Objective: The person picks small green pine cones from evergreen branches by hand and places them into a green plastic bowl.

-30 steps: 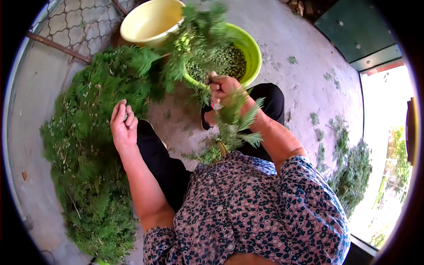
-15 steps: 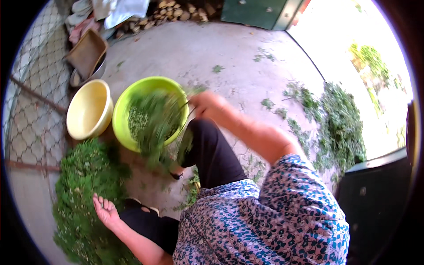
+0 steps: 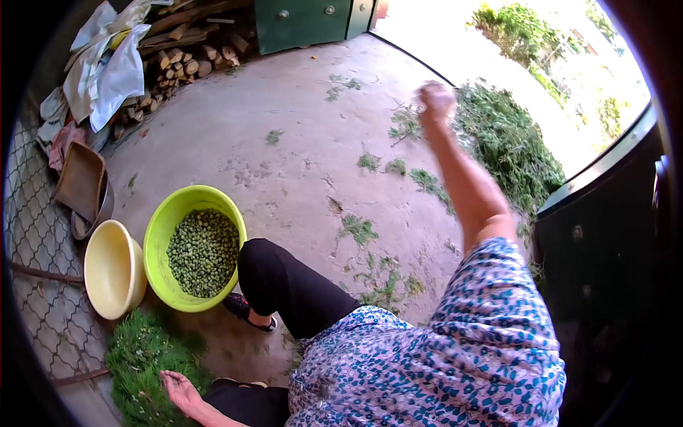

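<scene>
My right hand (image 3: 437, 102), smeared by motion, is stretched out to the far right beside a heap of cut evergreen branches (image 3: 505, 139); whether anything is in its fingers cannot be made out. Low on the left, my left hand (image 3: 181, 391) rests palm up with loosely bent fingers and nothing visible in it. Under and beyond it lies a pile of fresh green foliage (image 3: 146, 356). A lime-green tub (image 3: 160, 252) stands by my knee, partly filled with small round green fruits or cones (image 3: 205, 252).
A pale yellow basin (image 3: 110, 274) leans left of the tub, below a brown tray (image 3: 80, 181) and a metal pot. Scattered sprigs (image 3: 359, 229) lie on the concrete floor. Stacked firewood (image 3: 185, 64), white cloths (image 3: 117, 75) and a green metal door (image 3: 302, 21) are at the back.
My right hand has swung from over the tub to the far-right heap. The leafy branch it held is no longer above the tub, whose contents now show. The view has shifted right.
</scene>
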Action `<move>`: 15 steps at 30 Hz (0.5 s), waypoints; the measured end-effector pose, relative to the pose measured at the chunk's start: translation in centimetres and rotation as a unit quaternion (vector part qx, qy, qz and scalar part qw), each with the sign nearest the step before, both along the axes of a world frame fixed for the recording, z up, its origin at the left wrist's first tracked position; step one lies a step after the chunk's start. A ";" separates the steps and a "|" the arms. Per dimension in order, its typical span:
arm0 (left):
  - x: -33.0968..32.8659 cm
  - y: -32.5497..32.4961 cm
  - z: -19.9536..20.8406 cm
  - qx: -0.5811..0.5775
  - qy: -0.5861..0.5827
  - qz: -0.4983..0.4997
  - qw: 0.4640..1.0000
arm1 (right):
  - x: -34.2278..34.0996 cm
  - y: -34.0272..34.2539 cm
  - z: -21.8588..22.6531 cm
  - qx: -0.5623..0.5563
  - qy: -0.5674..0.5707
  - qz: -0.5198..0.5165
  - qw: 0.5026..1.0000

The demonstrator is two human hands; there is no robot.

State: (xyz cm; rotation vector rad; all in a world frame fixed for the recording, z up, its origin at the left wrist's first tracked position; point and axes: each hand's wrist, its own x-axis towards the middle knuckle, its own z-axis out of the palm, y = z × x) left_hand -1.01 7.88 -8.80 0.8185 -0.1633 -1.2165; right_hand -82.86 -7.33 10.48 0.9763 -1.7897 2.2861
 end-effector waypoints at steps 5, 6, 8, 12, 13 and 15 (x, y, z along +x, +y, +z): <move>-9.7 -2.4 4.8 -0.040 -0.154 -0.077 0.984 | 21.7 -2.7 -7.7 0.092 -0.164 0.359 0.914; -12.6 -2.5 7.0 -0.031 -0.181 -0.091 0.979 | 27.2 -1.6 -7.4 0.096 -0.301 0.417 0.852; -18.0 -2.6 11.7 0.030 -0.344 -0.082 0.935 | 36.3 0.3 -9.2 0.208 -0.235 0.504 0.805; -21.7 -2.4 13.7 -0.028 -0.642 -0.082 0.762 | 48.1 6.0 -10.8 0.323 -0.397 0.697 0.504; -22.5 -2.4 14.1 -0.079 -0.685 -0.088 0.719 | 49.6 7.2 -10.1 0.323 -0.459 0.678 0.474; -22.2 -2.5 11.9 -0.135 -0.727 -0.085 0.668 | 51.4 8.6 -11.8 0.312 -0.555 0.665 0.390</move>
